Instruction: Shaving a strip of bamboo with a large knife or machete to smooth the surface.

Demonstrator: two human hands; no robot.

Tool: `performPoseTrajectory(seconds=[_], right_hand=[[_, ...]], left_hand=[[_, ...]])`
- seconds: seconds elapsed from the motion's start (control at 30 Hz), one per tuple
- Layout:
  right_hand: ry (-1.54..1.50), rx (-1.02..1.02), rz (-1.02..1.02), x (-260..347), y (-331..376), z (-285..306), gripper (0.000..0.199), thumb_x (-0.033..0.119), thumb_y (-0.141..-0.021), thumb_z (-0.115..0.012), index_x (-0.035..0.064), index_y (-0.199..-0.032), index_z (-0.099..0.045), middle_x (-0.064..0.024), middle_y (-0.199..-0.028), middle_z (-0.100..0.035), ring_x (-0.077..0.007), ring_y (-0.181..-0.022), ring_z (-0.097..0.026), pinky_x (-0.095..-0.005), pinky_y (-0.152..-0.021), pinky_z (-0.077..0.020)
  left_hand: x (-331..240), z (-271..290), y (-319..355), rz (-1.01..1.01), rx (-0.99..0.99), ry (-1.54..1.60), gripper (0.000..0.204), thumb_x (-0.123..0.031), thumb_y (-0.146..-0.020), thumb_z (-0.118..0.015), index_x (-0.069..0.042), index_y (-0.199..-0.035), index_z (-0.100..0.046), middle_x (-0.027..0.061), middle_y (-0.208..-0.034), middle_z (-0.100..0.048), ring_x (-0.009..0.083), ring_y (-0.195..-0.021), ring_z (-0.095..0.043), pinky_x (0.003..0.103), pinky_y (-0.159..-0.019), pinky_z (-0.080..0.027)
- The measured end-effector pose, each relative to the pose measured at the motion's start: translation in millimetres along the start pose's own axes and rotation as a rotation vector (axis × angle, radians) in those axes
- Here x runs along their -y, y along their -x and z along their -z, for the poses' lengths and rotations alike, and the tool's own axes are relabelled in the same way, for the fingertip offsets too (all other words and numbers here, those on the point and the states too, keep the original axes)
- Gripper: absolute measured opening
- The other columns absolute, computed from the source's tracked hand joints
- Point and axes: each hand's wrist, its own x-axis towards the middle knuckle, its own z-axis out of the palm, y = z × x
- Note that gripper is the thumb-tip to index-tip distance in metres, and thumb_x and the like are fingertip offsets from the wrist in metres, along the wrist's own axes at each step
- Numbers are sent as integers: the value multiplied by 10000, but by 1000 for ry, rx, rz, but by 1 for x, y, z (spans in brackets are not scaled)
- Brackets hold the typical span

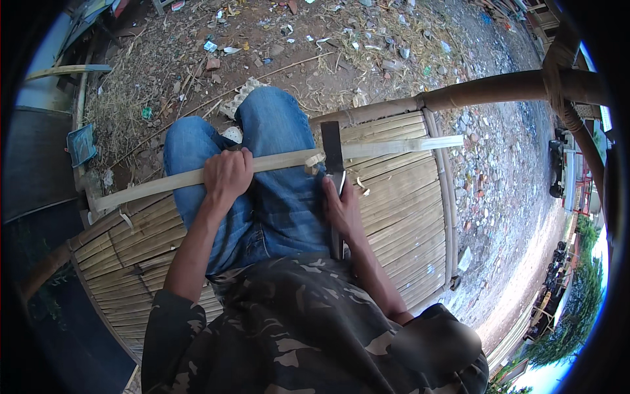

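Observation:
A long pale strip of bamboo [282, 160] lies across my thighs, reaching past my knees on both sides. My left hand [228, 176] is closed round it over my left thigh. My right hand [342, 209] grips a large knife [332, 146], its dark broad blade pointing away from me and crossing the strip beside my right thigh. Much of the knife's handle is hidden by the hand. A curled shaving [314, 162] clings to the strip just left of the blade.
I sit on a bamboo-slat bench [403, 217] with a thick bamboo rail [485, 92] at the right. Small shavings [365, 190] lie on the slats. Before me the ground [308, 72] is littered with scraps and stones. A blue piece of litter [81, 146] lies at the left.

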Motion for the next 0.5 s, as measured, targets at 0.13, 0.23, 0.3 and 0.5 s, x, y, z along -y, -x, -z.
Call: performPoseTrajectory(seconds=[0.13,0.23,0.3,0.5], right_hand=[[-162,28,-127,38,9,26,267,335,-996,-500,73,-1044,-496,-6,-575,-487,-83,-414,-472,-240,-370,-378],[-171,-165,67,27,-4,20,270,345,-992,-515,77,-992,-482,2,-605,-492,-64,-418,-454,-222,-368,-370],[-98,-23,-15,4,4,5,280,344,-987,-525,68,-1007,-482,-2,-604,-490,-74,-419,-456,-234,-375,-378],[-186,-68,-33,32,0,21,259,336,-991,-518,80,-994,-475,-13,-605,-496,-84,-434,-476,-228,-392,-390]], left_hand=[[1,-1,4,-25,20,-25,481,-218,-921,-462,-16,-510,-608,220,-550,-594,382,-485,-615,461,-486,-504],[-2,-2,-2,-9,-7,-6,484,-224,-922,-458,-18,-509,-606,221,-556,-596,387,-492,-616,471,-498,-505],[-2,-4,-2,-15,-35,2,486,-226,-922,-454,-18,-509,-605,224,-560,-597,391,-500,-618,477,-507,-507],[-5,0,-4,22,41,-8,493,-231,-924,-444,-15,-509,-600,231,-569,-599,393,-517,-625,484,-528,-512]])
